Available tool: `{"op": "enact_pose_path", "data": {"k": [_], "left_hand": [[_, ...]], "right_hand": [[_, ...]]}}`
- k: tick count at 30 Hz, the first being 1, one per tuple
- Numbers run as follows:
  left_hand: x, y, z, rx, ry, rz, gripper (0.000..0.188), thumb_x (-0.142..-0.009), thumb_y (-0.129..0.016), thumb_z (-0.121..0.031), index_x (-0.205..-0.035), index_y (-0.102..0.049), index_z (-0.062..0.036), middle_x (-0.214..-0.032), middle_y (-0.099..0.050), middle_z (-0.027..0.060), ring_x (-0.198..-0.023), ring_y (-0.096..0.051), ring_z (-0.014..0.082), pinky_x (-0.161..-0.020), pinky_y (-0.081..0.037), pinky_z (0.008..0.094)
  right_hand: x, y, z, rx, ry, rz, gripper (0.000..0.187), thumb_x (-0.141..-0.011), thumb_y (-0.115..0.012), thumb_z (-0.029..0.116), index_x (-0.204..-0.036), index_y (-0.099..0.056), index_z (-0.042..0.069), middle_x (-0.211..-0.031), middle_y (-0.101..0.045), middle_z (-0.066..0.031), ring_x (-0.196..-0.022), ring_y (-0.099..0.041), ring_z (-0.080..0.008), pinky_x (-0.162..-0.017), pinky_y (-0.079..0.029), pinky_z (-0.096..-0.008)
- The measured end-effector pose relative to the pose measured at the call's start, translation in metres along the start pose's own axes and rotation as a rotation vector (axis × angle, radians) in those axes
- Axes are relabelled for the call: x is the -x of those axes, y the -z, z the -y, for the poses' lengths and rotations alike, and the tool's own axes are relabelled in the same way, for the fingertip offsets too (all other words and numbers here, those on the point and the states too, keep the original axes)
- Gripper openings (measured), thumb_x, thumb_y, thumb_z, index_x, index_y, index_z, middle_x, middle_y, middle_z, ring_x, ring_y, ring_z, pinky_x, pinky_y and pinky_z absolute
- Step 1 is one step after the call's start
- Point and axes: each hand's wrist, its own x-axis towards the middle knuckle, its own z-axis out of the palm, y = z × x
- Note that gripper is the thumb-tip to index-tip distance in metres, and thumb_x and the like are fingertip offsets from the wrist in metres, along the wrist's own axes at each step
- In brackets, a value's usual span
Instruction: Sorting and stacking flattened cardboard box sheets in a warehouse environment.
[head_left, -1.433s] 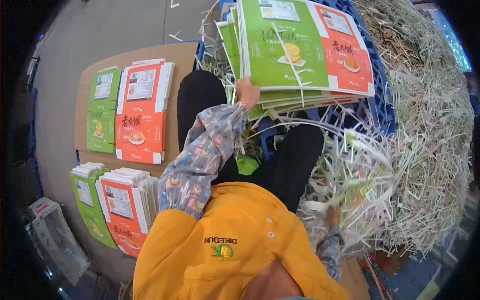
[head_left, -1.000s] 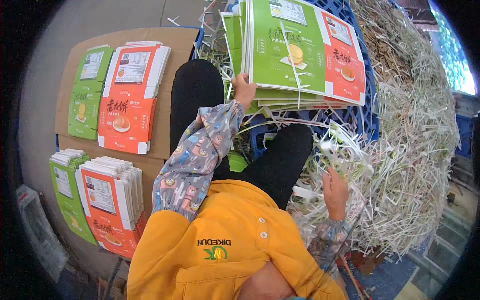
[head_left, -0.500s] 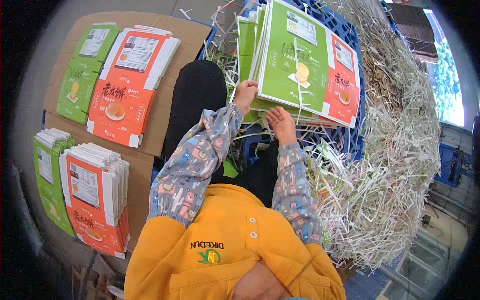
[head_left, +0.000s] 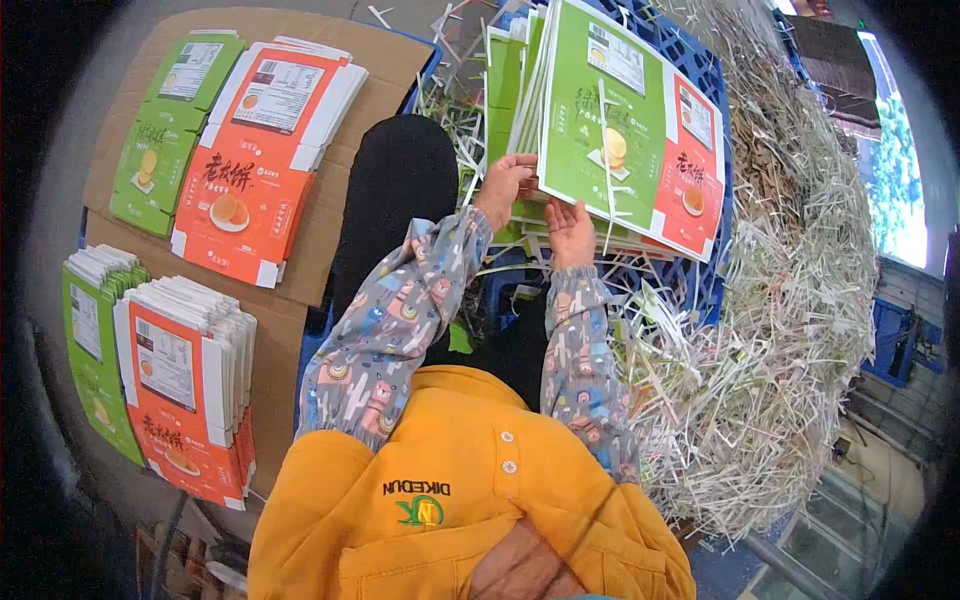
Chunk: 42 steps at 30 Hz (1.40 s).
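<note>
A stack of printed card sheets (head_left: 640, 120), green on the left and orange-red on the right, lies tilted at the upper middle. My left hand (head_left: 503, 190) is closed on the near left corner of the upper sheets, thumb and fingers pinching the edge. Just to its right my right hand (head_left: 571, 235) is palm up, fingers extended and fingertips at the sheets' near edge. A thin white paper strip (head_left: 607, 150) lies across the green face. More green sheets (head_left: 503, 85) show fanned out under the stack's left side.
Cardboard (head_left: 130, 80) on my left bears several stacks of flat printed cartons, such as an orange-red stack (head_left: 245, 160) and a green stack (head_left: 165, 135). Shredded paper (head_left: 760, 400) is heaped on the right. A blue plastic crate (head_left: 705, 80) stands beneath the sheets.
My left hand has shifted slightly right along with the sheets' corner. My right hand has moved up to the sheets' near edge, from just below it.
</note>
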Motion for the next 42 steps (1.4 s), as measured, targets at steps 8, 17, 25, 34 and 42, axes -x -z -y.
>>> {"op": "enact_pose_path", "data": {"k": [8,17,25,34,42], "left_hand": [[-0.014,0.013,0.023,-0.334,-0.077,-0.147,0.020,-0.074,-0.048,-0.007,-0.089,-0.060,-0.0040,-0.081,-0.062,0.0081,-0.071,-0.058,0.0192,-0.063,-0.044,0.0304],[-0.012,0.019,0.045,-0.620,-0.148,-0.268,0.023,-0.070,-0.047,-0.001,-0.090,-0.057,0.0046,-0.084,-0.060,0.0105,-0.079,-0.057,0.0179,-0.072,-0.044,0.0253],[0.001,0.003,0.033,-0.522,-0.157,-0.337,0.024,-0.068,-0.052,-0.004,-0.091,-0.056,0.0031,-0.083,-0.060,0.0123,-0.079,-0.057,0.0192,-0.071,-0.044,0.0273],[0.010,-0.007,0.016,-0.348,-0.120,-0.174,0.023,-0.072,-0.051,-0.008,-0.091,-0.058,0.0036,-0.080,-0.061,0.0112,-0.073,-0.057,0.0160,-0.068,-0.044,0.0261],[0.012,-0.015,0.002,-0.483,-0.337,-0.070,0.015,-0.077,-0.053,-0.012,-0.080,-0.055,0.0019,-0.070,-0.055,0.0042,-0.063,-0.053,0.0107,-0.058,-0.044,0.0243]], "right_hand": [[-0.012,-0.001,0.024,-0.009,0.042,-0.002,0.016,-0.087,-0.046,0.015,-0.096,-0.048,0.002,-0.082,-0.056,-0.0088,-0.068,-0.055,-0.0185,-0.059,-0.051,-0.0285],[-0.023,0.017,0.013,0.062,0.043,0.011,0.012,-0.086,-0.048,0.015,-0.092,-0.049,0.005,-0.079,-0.055,-0.0070,-0.068,-0.054,-0.0166,-0.059,-0.050,-0.0283],[-0.028,0.025,0.012,0.164,-0.011,-0.124,0.013,-0.083,-0.053,0.018,-0.091,-0.049,0.007,-0.078,-0.052,-0.0059,-0.070,-0.051,-0.0175,-0.062,-0.047,-0.0308],[-0.013,0.011,0.015,-0.099,0.042,-0.111,0.015,-0.084,-0.051,0.014,-0.092,-0.048,0.002,-0.084,-0.052,-0.0094,-0.074,-0.050,-0.0204,-0.064,-0.049,-0.0327],[-0.031,0.012,0.023,-0.165,-0.089,0.086,0.026,-0.088,-0.042,0.031,-0.092,-0.048,0.006,-0.078,-0.052,-0.0088,-0.060,-0.049,-0.0189,-0.048,-0.046,-0.0336]]}}
